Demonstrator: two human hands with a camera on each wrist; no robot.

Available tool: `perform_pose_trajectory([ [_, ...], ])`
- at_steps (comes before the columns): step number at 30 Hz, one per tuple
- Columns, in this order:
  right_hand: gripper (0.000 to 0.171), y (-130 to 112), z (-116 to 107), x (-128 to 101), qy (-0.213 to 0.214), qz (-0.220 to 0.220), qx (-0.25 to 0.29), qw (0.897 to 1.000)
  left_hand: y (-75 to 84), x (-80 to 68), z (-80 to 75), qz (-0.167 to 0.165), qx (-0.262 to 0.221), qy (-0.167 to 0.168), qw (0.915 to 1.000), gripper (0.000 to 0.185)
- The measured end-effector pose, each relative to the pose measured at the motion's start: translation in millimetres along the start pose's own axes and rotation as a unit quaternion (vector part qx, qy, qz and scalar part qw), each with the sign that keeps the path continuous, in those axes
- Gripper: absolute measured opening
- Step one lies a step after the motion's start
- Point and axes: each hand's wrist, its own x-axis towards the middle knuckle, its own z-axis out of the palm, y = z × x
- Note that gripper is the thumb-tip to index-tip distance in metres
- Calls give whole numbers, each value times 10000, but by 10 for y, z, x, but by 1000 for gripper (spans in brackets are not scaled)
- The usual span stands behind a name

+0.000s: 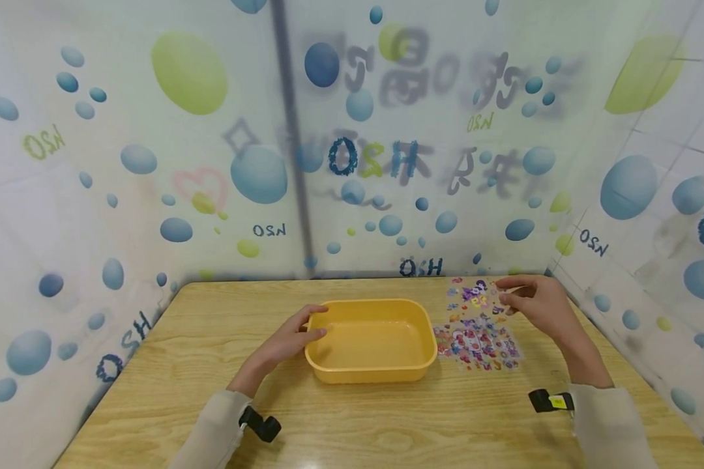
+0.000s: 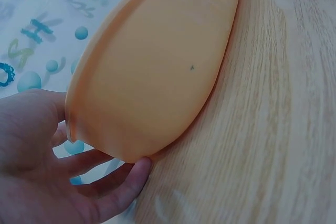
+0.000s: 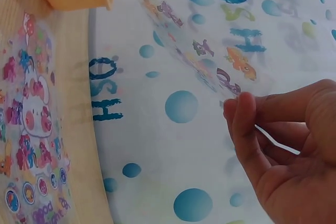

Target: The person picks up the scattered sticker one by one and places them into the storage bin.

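My left hand (image 1: 284, 339) grips the left end of a yellow plastic basin (image 1: 371, 375), its thumb over the rim. In the left wrist view, the fingers (image 2: 137, 174) reach under the basin's outer wall (image 2: 157, 72). To the right of the basin, my right hand (image 1: 541, 307) pinches the edge of a clear sticker sheet (image 1: 475, 293) between thumb and fingers. The right wrist view shows that sheet (image 3: 241, 65) raised off the table, printed with small colourful ponies. Another sticker sheet (image 1: 482, 345) lies flat beside the basin, a white cartoon character (image 3: 35, 114) at its middle.
The wood-grain table (image 1: 352, 423) ends at a hanging curtain (image 1: 358, 215) with blue and green dots, which also runs along both sides. Dark camera mounts are strapped on the left wrist (image 1: 261, 425) and the right wrist (image 1: 548, 400).
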Motion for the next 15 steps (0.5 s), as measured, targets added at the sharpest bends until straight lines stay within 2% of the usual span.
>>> perform_pose_trajectory([
  [15, 28, -176, 72, 1, -25, 18, -209, 9998, 2, -4, 0, 18, 33, -2, 10000, 49],
])
